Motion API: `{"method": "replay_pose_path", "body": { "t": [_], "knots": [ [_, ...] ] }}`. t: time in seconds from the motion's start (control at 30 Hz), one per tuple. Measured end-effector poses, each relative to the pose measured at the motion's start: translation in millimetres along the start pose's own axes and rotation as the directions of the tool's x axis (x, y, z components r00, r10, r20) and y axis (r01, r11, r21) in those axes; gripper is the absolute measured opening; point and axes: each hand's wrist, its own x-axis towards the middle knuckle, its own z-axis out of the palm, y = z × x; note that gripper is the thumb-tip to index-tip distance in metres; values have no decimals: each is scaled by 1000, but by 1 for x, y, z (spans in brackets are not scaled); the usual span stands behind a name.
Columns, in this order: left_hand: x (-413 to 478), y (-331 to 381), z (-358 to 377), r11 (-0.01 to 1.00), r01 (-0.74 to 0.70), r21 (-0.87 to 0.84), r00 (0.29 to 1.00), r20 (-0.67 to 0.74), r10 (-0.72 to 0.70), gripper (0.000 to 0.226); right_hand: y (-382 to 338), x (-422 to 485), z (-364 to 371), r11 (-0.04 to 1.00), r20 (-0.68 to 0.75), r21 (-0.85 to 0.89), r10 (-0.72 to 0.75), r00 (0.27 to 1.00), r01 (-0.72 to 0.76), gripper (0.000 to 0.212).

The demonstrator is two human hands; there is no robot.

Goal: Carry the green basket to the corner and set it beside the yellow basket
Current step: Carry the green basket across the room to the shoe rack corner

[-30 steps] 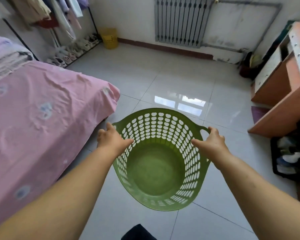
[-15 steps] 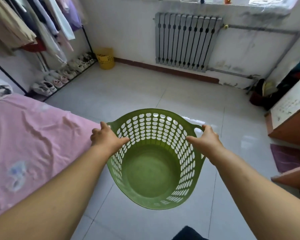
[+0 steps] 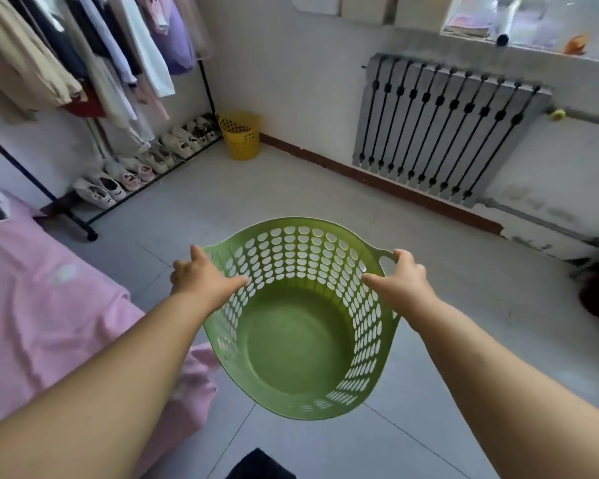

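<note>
Green basket held mouth-up, handles pointing left and right.

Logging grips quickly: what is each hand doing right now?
Left hand: closed on the green basket rim.
Right hand: closed on the basket's other handle.

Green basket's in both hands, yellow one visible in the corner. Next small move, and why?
Probably keep walking forward and slightly left. The green basket is held off the floor, empty, with the left hand and right hand on its rim, and the yellow basket sits well ahead in the corner past the shoe rack. The tiled floor between looks clear.
</note>
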Motion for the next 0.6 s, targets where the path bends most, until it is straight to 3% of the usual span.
{"method": "replay_pose_path", "body": {
  "t": [0.2, 0.6],
  "knots": [
    [158, 58, -19, 999, 37, -28, 999, 6, -37, 122, -101, 146, 26, 999, 38, -32, -17, 999, 18, 91],
    [454, 210, -63, 999, -35, -2, 999, 20, 35, 124, -269, 406, 51, 999, -12, 33, -19, 1000, 19, 87]
  ]
}}
